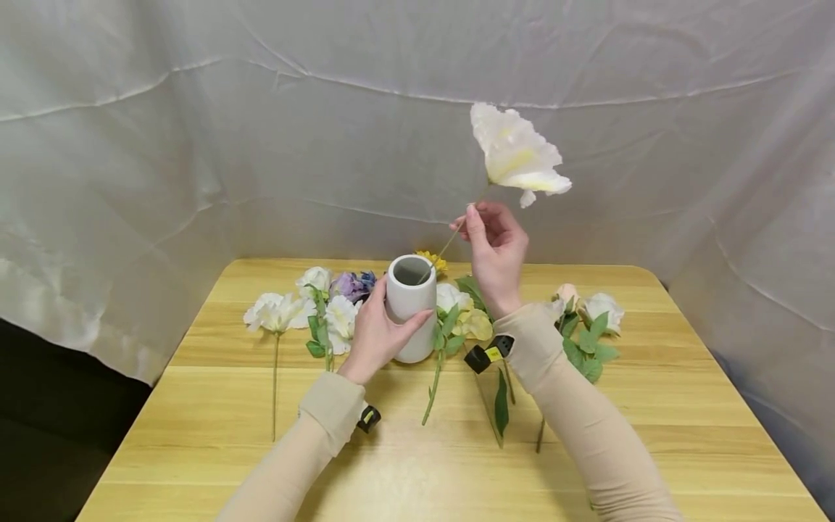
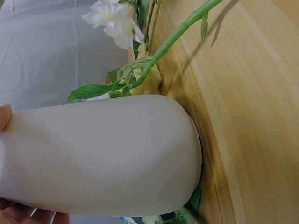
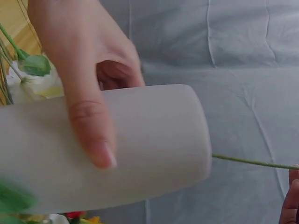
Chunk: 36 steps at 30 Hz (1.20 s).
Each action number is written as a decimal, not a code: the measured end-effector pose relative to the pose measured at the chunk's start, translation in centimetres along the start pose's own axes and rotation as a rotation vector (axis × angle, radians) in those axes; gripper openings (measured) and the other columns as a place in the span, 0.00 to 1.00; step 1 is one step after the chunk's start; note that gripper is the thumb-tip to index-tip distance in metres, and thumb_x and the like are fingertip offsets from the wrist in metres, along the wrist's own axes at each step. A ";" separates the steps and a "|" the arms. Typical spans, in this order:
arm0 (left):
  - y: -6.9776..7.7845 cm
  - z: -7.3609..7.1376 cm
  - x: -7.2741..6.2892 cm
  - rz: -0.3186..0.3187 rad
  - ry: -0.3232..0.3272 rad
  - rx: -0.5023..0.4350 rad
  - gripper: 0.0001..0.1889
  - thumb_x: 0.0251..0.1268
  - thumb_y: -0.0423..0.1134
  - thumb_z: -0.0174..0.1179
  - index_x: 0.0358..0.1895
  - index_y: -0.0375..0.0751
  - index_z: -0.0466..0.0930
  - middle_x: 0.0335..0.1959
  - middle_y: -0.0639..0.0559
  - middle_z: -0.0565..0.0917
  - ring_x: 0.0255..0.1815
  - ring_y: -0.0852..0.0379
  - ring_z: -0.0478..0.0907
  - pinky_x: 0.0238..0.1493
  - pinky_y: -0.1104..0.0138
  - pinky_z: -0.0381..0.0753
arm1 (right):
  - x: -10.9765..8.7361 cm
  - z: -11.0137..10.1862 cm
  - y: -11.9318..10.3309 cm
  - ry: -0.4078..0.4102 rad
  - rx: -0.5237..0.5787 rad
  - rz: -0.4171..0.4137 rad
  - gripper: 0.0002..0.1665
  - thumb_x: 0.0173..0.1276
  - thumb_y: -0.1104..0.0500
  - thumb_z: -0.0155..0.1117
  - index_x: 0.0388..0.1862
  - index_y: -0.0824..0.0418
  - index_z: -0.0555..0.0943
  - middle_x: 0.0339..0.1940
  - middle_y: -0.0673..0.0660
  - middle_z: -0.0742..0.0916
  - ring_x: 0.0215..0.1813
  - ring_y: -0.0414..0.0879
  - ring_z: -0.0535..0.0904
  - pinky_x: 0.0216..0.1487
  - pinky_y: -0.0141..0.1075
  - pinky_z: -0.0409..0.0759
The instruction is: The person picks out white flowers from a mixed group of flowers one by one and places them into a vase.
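A white vase (image 1: 411, 341) stands upright on the table, and my left hand (image 1: 378, 332) grips its side. In the right wrist view the left thumb (image 3: 91, 126) lies along the vase wall. My right hand (image 1: 499, 254) is raised above and to the right of the vase, pinching the thin stem of a white flower (image 1: 518, 156) with ruffled petals and yellow streaks. The bloom is above the fingers, and the stem (image 3: 252, 162) slants down into the vase mouth. Its lower end is hidden inside.
White flowers (image 1: 270, 313) and a purple flower (image 1: 351, 286) lie left of the vase on the wooden table (image 1: 404, 478). To its right are a pale yellow flower (image 1: 475, 325) and a white rose (image 1: 603, 312). A yellow flower (image 1: 433, 259) shows behind it. Grey cloth (image 1: 326, 159) hangs behind.
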<state>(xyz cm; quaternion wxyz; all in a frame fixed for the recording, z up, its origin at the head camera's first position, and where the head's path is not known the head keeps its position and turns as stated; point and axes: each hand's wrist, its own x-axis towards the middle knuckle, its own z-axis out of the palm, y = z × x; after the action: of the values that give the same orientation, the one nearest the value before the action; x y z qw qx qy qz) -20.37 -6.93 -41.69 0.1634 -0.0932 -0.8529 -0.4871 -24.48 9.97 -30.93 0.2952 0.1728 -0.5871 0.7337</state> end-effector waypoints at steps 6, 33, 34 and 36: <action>0.1 0.0 0.0 0.010 0.002 -0.002 0.44 0.54 0.51 0.76 0.72 0.42 0.64 0.61 0.42 0.81 0.59 0.42 0.81 0.58 0.47 0.83 | -0.6 0.1 1.1 -0.067 -0.068 0.135 0.10 0.74 0.64 0.61 0.41 0.73 0.79 0.27 0.43 0.87 0.32 0.35 0.84 0.41 0.27 0.85; -0.2 0.2 0.4 -0.010 -0.009 0.012 0.45 0.53 0.52 0.76 0.73 0.43 0.64 0.62 0.43 0.81 0.59 0.42 0.81 0.58 0.48 0.83 | -1.8 0.6 4.6 -0.219 -0.298 0.381 0.17 0.75 0.55 0.63 0.40 0.70 0.85 0.34 0.57 0.88 0.33 0.34 0.79 0.36 0.26 0.77; -0.2 0.2 0.4 -0.010 -0.009 0.012 0.45 0.53 0.52 0.76 0.73 0.43 0.64 0.62 0.43 0.81 0.59 0.42 0.81 0.58 0.48 0.83 | -1.8 0.6 4.7 -0.222 -0.308 0.387 0.17 0.74 0.55 0.63 0.41 0.70 0.85 0.35 0.58 0.88 0.33 0.34 0.79 0.36 0.25 0.76; -0.2 0.2 0.4 -0.007 -0.008 0.010 0.45 0.54 0.53 0.76 0.73 0.43 0.64 0.62 0.43 0.81 0.59 0.43 0.81 0.58 0.48 0.83 | -1.9 0.6 4.8 -0.227 -0.326 0.398 0.16 0.74 0.54 0.63 0.42 0.69 0.85 0.36 0.58 0.89 0.34 0.34 0.79 0.36 0.24 0.76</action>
<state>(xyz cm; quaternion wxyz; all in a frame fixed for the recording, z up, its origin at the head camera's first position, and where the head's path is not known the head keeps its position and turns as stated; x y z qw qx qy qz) -20.82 -6.87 -41.75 0.1585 -0.0914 -0.8563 -0.4830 -26.15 8.35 -35.54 0.1012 0.0854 -0.7492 0.6490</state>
